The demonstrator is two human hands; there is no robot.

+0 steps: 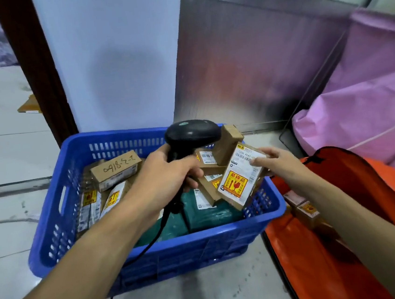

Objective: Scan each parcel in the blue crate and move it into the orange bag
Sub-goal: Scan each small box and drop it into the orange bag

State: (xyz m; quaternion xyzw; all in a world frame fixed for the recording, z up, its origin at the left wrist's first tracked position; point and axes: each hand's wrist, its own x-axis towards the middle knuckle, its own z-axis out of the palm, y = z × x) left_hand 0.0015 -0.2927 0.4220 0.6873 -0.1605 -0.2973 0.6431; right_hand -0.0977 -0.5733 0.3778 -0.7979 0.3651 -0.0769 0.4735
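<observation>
Presently the right hand [281, 162] grips a small cardboard parcel [240, 181] by its right edge, above the right side of the blue crate [154, 253] and near the orange bag [326, 269]. The left hand [167, 174], just left of it, grips a black barcode scanner [192, 132]. The parcel looks light and stiff and bears a fragile sticker, so it is best held by its edges, with the barcode left uncovered.

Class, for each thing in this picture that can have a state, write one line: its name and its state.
left hand: grips the scanner.
scanner: raised above the blue crate.
right hand: holds the labelled parcel.
labelled parcel: lifted, tilted, label showing.
blue crate: other parcels inside.
orange bag: open, bagged parcel inside.
</observation>
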